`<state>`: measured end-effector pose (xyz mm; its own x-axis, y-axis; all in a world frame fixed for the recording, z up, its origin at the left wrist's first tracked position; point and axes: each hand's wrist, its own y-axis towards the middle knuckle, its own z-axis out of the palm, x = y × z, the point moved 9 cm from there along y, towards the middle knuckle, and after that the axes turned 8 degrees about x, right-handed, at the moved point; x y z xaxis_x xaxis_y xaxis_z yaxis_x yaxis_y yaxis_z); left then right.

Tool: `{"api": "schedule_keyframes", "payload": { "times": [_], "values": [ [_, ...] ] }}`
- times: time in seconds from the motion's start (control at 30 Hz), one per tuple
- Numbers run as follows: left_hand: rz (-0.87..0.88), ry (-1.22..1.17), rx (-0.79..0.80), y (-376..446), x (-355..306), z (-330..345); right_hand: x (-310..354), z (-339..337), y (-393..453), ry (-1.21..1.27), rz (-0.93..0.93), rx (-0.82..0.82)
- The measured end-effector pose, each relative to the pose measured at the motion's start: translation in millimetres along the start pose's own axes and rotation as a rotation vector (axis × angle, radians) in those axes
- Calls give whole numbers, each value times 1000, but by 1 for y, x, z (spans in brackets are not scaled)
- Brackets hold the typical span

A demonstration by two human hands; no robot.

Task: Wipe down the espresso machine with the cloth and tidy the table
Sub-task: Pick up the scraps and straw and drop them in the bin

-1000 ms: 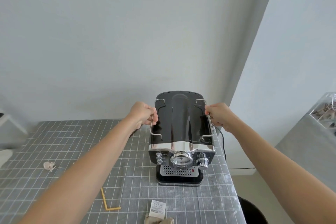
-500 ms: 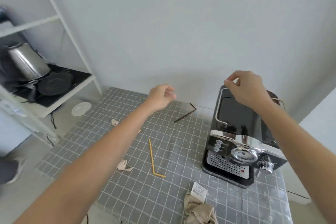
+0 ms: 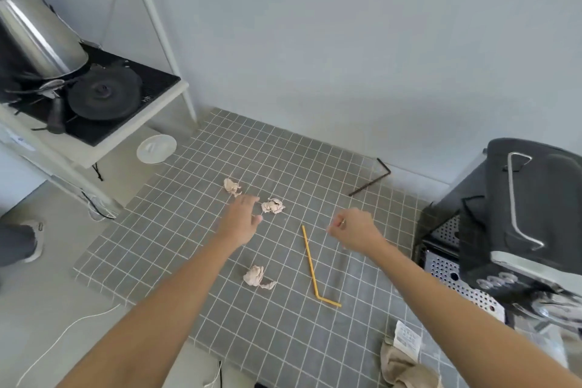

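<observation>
Both hands have left the espresso machine (image 3: 516,230), now at the frame's right edge, and hover over the table (image 3: 176,249), the left hand (image 3: 241,224) open beside a crumpled paper scrap (image 3: 272,206), the right hand (image 3: 357,231) loosely curled and empty near the yellow straw (image 3: 311,268), the cloth (image 3: 400,368) bunched lower right, where a hasty sweep could flick scraps off the edge.

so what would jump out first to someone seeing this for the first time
Two bare hands reach over the grey gridded table: the left hand nears a crumpled paper wad, the right hand hangs empty. A bent yellow straw lies between the forearms, and the black espresso machine looms at the right edge.
</observation>
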<state>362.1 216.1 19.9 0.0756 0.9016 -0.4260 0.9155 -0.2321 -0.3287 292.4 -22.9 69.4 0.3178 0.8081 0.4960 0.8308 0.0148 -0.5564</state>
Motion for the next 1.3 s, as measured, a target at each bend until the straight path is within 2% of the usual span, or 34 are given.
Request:
{"api": "schedule_keyframes", "payload": {
  "times": [0.07, 0.23, 0.37, 0.43, 0.53, 0.7, 0.83, 0.93, 1.0, 1.1, 1.2, 1.3],
  "values": [
    [71, 38, 7, 16, -2, 17, -7, 40, 17, -70, 89, 87],
    [227, 146, 58, 54, -14, 46, -17, 99, 39, -110, 236, 163],
    [273, 147, 46, 68, -5, 60, -31, 117, 43, 30, 338, 60],
    [334, 124, -25, 70, -4, 60, -38, 120, 45, 74, 377, 0],
    [417, 77, -152, 67, -5, 52, -37, 124, 46, 54, 389, -4],
    [436, -55, -114, 65, 11, 58, -37, 124, 50, 33, 381, 15],
    [449, -128, -69, 39, 12, 50, -41, 101, 59, 228, 309, -76],
    [568, -82, 27, 2, 6, 59, -49, 63, 69, 418, 304, -200],
    [663, 2, 112, -24, 5, 76, -57, 31, 81, 427, 312, -310],
    [741, 195, 113, -48, 11, 101, -75, -6, 105, 414, 351, -418],
    [744, 281, 95, -52, 18, 113, -90, -32, 126, 428, 390, -447],
    [770, 238, 51, -53, 19, 113, -106, -47, 145, 379, 446, -426]
  ]
}}
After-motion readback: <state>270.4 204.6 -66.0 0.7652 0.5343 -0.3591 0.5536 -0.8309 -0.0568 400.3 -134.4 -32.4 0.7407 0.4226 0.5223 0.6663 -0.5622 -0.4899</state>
